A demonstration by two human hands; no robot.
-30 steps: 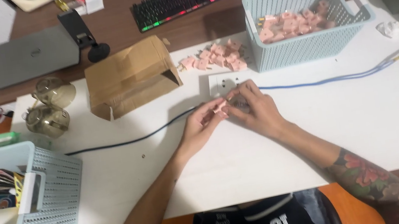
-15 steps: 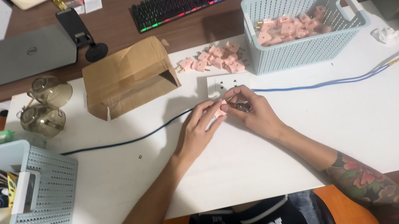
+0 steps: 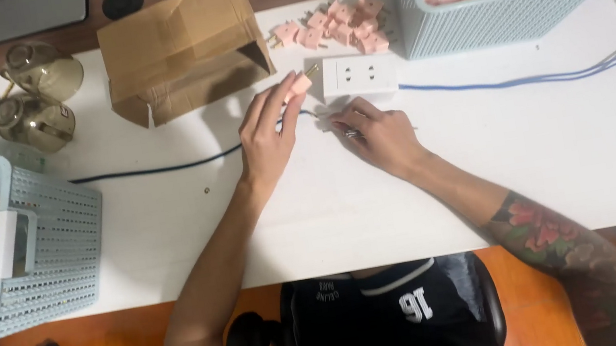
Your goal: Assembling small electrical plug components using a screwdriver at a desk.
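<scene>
Two hands work at a white socket block (image 3: 358, 74): left hand (image 3: 267, 134) pinches a pink plug (image 3: 300, 84), ready for lining its prongs up; right hand (image 3: 379, 134) seemingly grips wire ends.

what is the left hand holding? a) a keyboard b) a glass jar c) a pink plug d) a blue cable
c: the left hand pinches a pink plug at its fingertips, just left of the white socket block.
</scene>
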